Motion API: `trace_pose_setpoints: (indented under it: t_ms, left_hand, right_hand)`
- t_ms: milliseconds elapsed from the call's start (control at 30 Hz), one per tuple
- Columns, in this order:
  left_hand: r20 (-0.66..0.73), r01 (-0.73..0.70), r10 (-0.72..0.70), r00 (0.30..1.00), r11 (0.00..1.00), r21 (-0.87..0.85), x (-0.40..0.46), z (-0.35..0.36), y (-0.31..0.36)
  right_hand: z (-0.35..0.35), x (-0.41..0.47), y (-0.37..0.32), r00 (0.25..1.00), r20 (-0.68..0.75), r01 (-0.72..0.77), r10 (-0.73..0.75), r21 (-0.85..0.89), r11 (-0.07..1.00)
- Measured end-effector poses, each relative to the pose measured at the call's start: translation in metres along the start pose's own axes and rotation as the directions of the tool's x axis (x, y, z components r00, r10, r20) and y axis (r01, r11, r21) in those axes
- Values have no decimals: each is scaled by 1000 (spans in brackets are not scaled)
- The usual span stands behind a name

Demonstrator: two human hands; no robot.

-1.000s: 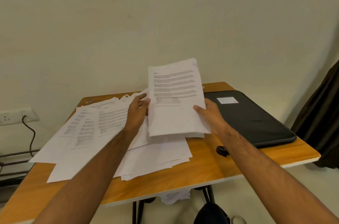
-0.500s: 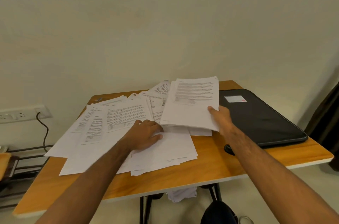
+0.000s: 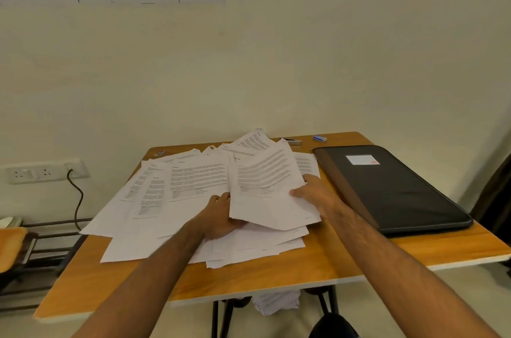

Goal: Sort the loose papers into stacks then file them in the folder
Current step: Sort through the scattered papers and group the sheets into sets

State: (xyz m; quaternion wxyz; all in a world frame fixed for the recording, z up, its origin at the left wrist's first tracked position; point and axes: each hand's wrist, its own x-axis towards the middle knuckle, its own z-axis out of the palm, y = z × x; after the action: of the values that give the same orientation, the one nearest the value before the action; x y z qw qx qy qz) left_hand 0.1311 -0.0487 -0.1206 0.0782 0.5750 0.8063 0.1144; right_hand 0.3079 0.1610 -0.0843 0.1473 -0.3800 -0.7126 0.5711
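While both hands work at the middle of the wooden tabletop [image 3: 276, 277], a loose spread of printed papers [image 3: 177, 194] covers its left and centre; the sheets overlap too much to count, well over a dozen. The right hand [image 3: 318, 195] holds a small sheaf of sheets [image 3: 265, 188] by its right edge, thumb on top and fingers beneath, the sheaf tilted up off the pile. How many sheets the sheaf holds cannot be told. The left hand [image 3: 221, 216] sits at the sheaf's lower left corner, fingers curled and partly tucked under the paper; it appears to grip that edge, though the fingertips are hidden.

One black folder [image 3: 398, 191] lies closed and flat on the right side of the tabletop, just beside the papers, apart from both hands. It carries one white label [image 3: 361, 159] with a small red mark at its corner; the writing is too small to read. The print on the papers is blocks of text with bold headings, also unreadable.

At the far edge of the tabletop: one small blue-and-white object [image 3: 320, 138] and one dark, silver-edged object [image 3: 290, 140], identity unclear. On the wall to the left, one white socket plate [image 3: 44, 171] with one black cable [image 3: 77, 199] plugged in.
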Motion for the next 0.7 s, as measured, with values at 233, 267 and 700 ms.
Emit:
trace_pose_setpoints:
  t_ms: [233, 267, 700]
  left_hand:
    - [-14, 36, -33, 999, 977, 212, 2, -7, -6]
    - [-36, 50, -43, 998, 973, 226, 2, -9, -8]
    - [-177, 200, -180, 968, 974, 104, 28, -26, -29]
  right_hand:
    - [-44, 3, 12, 984, -161, 42, -73, -183, 982]
    - [-48, 3, 13, 983, -171, 18, -58, -226, 974]
    - [0, 34, -23, 949, -21, 157, -314, -832, 532]
